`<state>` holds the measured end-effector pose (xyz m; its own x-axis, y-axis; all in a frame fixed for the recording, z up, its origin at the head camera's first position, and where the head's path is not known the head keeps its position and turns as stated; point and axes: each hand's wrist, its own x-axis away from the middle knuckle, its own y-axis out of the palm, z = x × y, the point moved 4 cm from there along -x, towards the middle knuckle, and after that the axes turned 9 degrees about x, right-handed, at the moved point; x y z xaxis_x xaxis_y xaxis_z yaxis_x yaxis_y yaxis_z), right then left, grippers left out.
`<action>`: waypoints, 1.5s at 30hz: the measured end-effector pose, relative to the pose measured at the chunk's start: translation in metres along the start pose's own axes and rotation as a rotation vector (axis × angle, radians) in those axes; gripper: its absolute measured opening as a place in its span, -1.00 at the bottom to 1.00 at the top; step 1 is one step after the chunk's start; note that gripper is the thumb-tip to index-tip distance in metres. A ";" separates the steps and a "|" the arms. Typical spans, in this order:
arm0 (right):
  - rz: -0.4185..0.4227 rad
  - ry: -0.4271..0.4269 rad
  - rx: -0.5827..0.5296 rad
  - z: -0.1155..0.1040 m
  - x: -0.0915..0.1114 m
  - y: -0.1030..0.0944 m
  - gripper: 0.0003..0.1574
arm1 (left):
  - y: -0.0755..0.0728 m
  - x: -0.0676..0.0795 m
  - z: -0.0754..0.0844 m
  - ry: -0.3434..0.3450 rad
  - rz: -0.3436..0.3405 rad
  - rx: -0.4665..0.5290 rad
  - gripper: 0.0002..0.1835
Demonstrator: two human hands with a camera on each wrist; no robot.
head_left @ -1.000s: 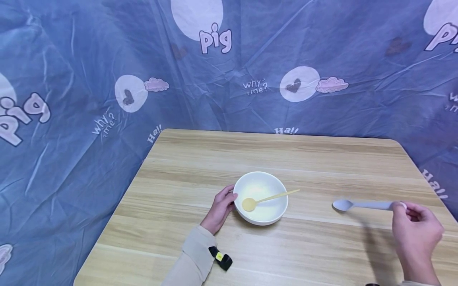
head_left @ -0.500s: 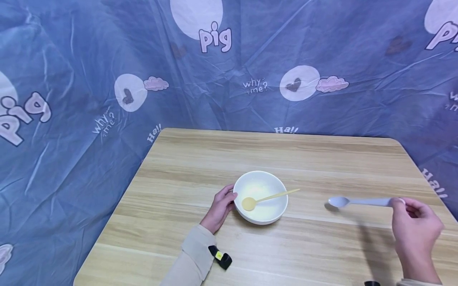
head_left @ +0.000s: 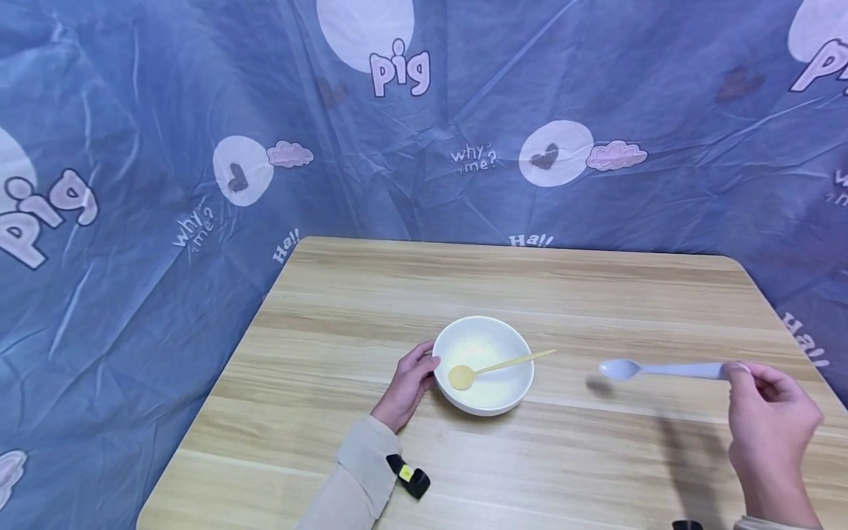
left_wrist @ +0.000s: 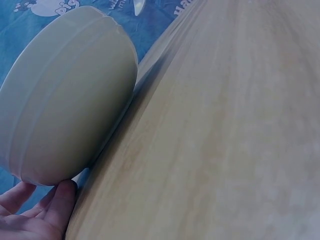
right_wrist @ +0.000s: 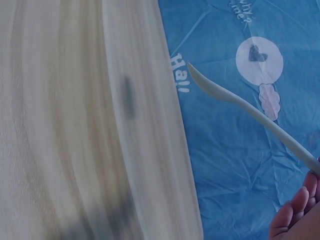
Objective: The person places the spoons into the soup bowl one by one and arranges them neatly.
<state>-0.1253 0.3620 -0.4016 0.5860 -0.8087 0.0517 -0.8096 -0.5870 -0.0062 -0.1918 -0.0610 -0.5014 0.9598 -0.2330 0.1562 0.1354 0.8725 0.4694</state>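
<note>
In the head view a white bowl (head_left: 486,338) stands on the wooden table, with a pale yellow spoon (head_left: 461,377) lying in it, its handle sticking out over the right rim. My left hand (head_left: 405,386) grips the bowl's left side, thumb at the rim. The left wrist view shows the bowl's outer wall (left_wrist: 70,100) and the fingers (left_wrist: 60,205) against it low down. Off to the right, my right hand (head_left: 771,412) pinches the handle end of a light grey spoon (head_left: 682,369). That spoon is raised above the table, its head pointing left toward the bowl.
The wooden table (head_left: 371,287) has a light grain and rounded far corners. Behind and to the left hangs a blue printed cloth (head_left: 424,191). A black wrist strap (head_left: 408,476) with a yellow mark is on the left sleeve.
The grey spoon's head has risen and shifted left, its shadow drawing apart from it. The right hand has barely moved. The left hand, bowl and yellow spoon have stayed put.
</note>
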 end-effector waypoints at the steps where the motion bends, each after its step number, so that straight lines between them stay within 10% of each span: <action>1: -0.004 0.008 -0.015 0.000 0.000 0.001 -0.81 | 0.000 0.000 0.000 0.000 0.000 -0.001 -0.47; 45: -0.185 0.039 -0.166 -0.004 0.025 0.039 -0.84 | 0.003 0.001 0.002 0.010 0.001 0.000 -0.46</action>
<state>-0.1421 0.3196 -0.3969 0.7257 -0.6838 0.0757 -0.6851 -0.7081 0.1710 -0.1912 -0.0595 -0.4988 0.9625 -0.2278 0.1475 0.1347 0.8728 0.4692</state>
